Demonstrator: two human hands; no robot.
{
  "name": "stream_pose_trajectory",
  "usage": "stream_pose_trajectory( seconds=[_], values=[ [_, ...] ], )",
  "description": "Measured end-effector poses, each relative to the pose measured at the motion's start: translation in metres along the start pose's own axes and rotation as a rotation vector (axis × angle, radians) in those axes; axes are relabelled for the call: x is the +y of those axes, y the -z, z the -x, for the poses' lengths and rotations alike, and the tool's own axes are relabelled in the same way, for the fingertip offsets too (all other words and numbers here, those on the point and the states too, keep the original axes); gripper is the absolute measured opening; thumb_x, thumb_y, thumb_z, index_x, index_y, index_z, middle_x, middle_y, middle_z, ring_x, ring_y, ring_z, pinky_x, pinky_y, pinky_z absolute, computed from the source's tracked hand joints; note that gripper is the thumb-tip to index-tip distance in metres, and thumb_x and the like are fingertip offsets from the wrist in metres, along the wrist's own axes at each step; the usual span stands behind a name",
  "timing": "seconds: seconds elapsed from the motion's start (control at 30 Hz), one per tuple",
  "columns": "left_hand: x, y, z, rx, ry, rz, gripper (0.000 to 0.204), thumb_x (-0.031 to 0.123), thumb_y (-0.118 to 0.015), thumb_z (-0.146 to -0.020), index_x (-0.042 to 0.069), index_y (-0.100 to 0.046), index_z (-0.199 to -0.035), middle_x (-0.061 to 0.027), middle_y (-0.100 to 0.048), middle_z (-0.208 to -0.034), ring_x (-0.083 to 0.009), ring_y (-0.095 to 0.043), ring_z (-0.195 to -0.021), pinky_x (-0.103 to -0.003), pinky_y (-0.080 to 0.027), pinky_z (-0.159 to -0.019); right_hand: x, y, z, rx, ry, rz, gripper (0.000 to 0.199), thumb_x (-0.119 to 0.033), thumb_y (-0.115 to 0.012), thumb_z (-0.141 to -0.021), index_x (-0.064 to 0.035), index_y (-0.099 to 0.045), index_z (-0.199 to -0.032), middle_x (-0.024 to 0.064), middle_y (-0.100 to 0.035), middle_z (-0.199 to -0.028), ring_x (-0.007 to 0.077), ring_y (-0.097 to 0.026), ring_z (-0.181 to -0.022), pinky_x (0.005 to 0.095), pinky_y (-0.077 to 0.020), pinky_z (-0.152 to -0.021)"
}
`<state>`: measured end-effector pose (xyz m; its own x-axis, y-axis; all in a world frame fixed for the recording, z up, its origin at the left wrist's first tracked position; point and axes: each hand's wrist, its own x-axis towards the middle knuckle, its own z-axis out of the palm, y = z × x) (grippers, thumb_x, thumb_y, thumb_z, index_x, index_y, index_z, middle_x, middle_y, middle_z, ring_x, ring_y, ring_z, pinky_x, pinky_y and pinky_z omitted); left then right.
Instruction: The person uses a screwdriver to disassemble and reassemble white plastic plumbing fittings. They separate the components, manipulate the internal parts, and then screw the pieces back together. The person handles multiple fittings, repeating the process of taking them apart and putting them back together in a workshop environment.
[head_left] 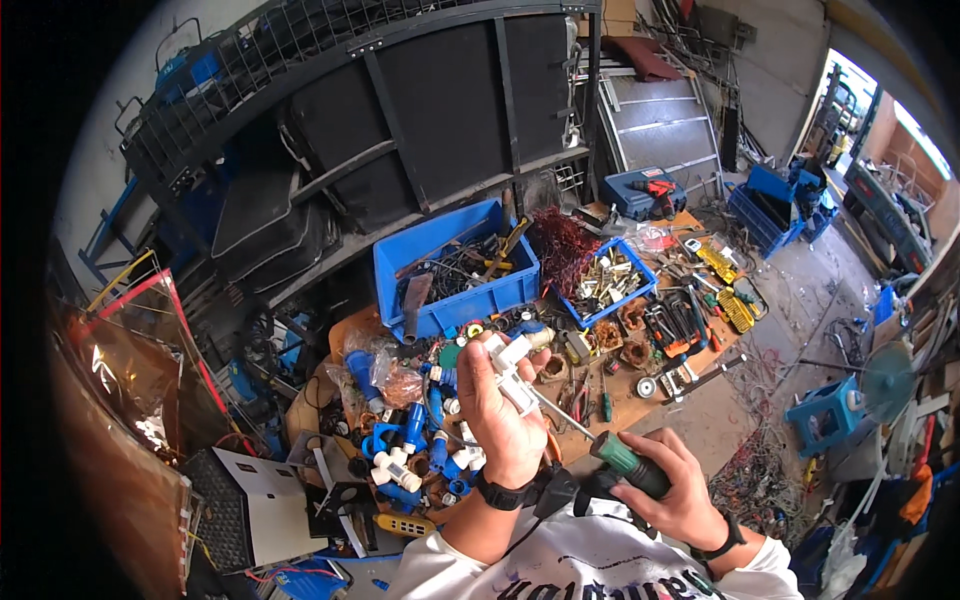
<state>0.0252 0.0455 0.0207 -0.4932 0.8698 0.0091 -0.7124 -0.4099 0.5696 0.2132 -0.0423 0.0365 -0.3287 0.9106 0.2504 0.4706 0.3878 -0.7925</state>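
Over the near edge of the workbench [640,405], my left hand [512,440] is closed round a white plastic part [515,372] with blocky, stubby projections. My right hand [685,495] grips the green and black handle of a screwdriver [628,462]. Its metal shaft slants up and left to the lower right side of the white part. Whether the tip touches or enters the part, I cannot tell. Below and left of my left hand lies a heap of blue and white plastic pipe fittings [412,430].
A big blue crate [455,318] of metal scrap and tools stands at the back. Right of it are a smaller blue tray [600,310] of brass-coloured pieces, pliers [575,400] and a yellow bit set [738,310]. A blue stool [825,420] and tangled wires [760,450] occupy the right floor.
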Motion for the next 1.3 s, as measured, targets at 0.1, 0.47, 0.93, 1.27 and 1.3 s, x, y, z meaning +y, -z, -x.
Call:
stream_pose_trajectory(
  seconds=[0.1, 0.47, 0.93, 1.27, 1.3],
  values=[
    [-0.002, -0.003, 0.001, -0.025, 0.005, -0.009, 0.027, 0.034, -0.047, -0.098, 0.008, -0.055, -0.103, -0.0032, -0.058, -0.089, -0.0113, -0.057, -0.064, -0.041, -0.057, -0.073, 0.01, 0.011, 0.006, -0.257, -0.366, -0.506, 0.045, -0.014, -0.069, -0.082, 0.0066, -0.054, -0.119, 0.0138, -0.058, -0.093, 0.0195, -0.059, -0.08, 0.0321, -0.0471, -0.064],
    [-0.012, 0.0, 0.003, -0.073, -0.015, -0.028, 0.026, 0.035, -0.049, -0.097, 0.011, -0.056, -0.104, -0.0009, -0.058, -0.095, -0.0092, -0.055, -0.066, -0.042, -0.053, -0.079, 0.008, 0.006, 0.004, 0.151, 0.045, 0.419, 0.05, -0.005, -0.075, -0.071, -0.0111, -0.061, -0.118, 0.0103, -0.054, -0.097, 0.0264, -0.061, -0.074, 0.0366, -0.0513, -0.063],
    [-0.062, -0.032, 0.017, 0.028, -0.046, -0.115, 0.027, 0.036, -0.051, -0.096, 0.012, -0.055, -0.107, -0.0009, -0.06, -0.095, -0.0093, -0.055, -0.068, -0.041, -0.054, -0.08, 0.064, 0.058, -0.011, 0.011, 0.046, 0.103, 0.042, -0.007, -0.079, -0.068, -0.0028, -0.065, -0.107, 0.0112, -0.058, -0.088, 0.0225, -0.06, -0.073, 0.0319, -0.0481, -0.063],
    [-0.125, -0.076, 0.027, 0.078, -0.118, -0.173, 0.029, 0.038, -0.052, -0.096, 0.012, -0.054, -0.109, -0.0015, -0.058, -0.093, -0.0102, -0.056, -0.068, -0.042, -0.054, -0.081, 0.116, 0.139, -0.024, -0.382, -0.334, -0.562, 0.037, -0.022, -0.059, -0.092, 0.0028, -0.052, -0.118, 0.0112, -0.06, -0.091, 0.018, -0.057, -0.068, 0.027, -0.0448, -0.058],
    [-0.13, -0.081, 0.029, 0.098, -0.135, -0.174, 0.029, 0.038, -0.052, -0.096, 0.012, -0.054, -0.109, -0.0017, -0.058, -0.093, -0.0102, -0.055, -0.068, -0.042, -0.054, -0.082, 0.121, 0.149, -0.028, -0.444, -0.436, -0.741, 0.035, -0.022, -0.054, -0.094, 0.0031, -0.052, -0.119, 0.0093, -0.06, -0.091, 0.0146, -0.055, -0.065, 0.0251, -0.0432, -0.056]
  ],
)
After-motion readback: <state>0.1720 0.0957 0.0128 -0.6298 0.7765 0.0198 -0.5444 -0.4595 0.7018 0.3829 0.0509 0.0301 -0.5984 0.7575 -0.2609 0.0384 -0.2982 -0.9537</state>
